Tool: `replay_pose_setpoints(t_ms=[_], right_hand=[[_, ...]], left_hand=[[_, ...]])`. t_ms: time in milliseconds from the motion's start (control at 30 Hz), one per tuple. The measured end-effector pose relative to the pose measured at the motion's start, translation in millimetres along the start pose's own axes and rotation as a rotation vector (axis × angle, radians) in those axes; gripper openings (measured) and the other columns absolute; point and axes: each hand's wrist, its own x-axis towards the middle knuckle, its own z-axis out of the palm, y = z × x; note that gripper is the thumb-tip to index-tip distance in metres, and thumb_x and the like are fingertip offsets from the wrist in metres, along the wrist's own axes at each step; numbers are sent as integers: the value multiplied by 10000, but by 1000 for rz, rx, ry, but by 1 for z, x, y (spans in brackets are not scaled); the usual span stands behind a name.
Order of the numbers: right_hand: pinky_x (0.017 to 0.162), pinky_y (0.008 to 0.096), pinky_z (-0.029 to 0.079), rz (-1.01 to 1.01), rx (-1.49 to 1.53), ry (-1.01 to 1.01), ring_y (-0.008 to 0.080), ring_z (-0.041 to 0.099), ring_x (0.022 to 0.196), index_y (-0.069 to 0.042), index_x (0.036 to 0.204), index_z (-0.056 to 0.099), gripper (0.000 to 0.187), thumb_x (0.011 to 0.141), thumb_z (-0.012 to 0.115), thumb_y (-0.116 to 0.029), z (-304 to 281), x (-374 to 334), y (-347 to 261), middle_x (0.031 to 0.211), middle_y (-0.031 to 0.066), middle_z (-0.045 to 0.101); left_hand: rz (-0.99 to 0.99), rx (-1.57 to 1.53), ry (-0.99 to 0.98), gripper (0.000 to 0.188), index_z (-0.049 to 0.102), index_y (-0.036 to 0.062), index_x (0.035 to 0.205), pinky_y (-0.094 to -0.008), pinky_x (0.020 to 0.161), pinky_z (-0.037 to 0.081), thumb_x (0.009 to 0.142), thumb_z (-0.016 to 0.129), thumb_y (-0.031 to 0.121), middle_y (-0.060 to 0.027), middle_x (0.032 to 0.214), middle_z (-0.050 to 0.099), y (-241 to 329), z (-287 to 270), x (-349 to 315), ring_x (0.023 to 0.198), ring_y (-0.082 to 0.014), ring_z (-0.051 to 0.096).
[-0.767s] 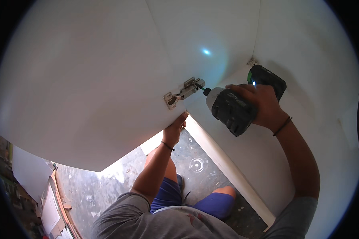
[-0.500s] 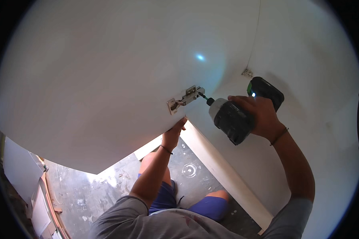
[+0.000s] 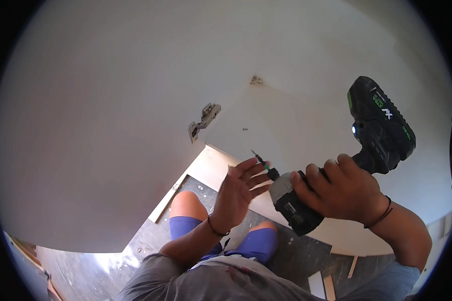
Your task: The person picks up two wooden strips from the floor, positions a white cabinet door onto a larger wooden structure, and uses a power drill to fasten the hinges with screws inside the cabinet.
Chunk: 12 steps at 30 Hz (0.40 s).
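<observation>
My right hand (image 3: pixel 339 193) is wrapped round a black and grey cordless impact driver (image 3: pixel 299 208), its battery end up to the right and its small lamp lit. The driver's thin bit (image 3: pixel 258 156) points up and left. My left hand (image 3: pixel 238 193) is raised beside the bit, palm up, fingers apart and stretched out; nothing shows in it. Beyond it, a metal cabinet hinge (image 3: pixel 204 123) is attached at the edge of a large white door panel (image 3: pixel 95 130). On the white inner panel right of the hinge lies a small screw (image 3: pixel 245 129).
A rough, chipped patch (image 3: pixel 256 80) marks the white panels' corner. Below my knees is a paint-spotted grey floor (image 3: pixel 158 238), with wood strips (image 3: pixel 329 286) lying at the lower right. Boards (image 3: pixel 30 258) lean at the lower left.
The driver has come away from the hinge, back toward me and right. My left hand has let go of the door's edge and moved beside the bit. The view has shifted.
</observation>
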Motion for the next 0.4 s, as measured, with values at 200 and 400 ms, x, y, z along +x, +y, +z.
replay_pose_setpoints(t_ms=[200,400], right_hand=[[542,260,372,234,37,37,133,456,578,-117,1011,580,260,778,531,-222,-34,-3,-65,821,16,542],[644,315,467,788,318,-109,162,579,733,-179,1197,469,431,771,533,-194,-29,-27,-153,1091,57,573]], left_hand=[[-217,-345,-123,372,491,47,941,-342,851,455,948,353,393,-177,951,613,-6,35,-22,980,-253,556],[-270,31,-268,344,542,38,994,-438,957,404,952,358,327,-238,1143,545,1,53,-39,1169,-336,449]])
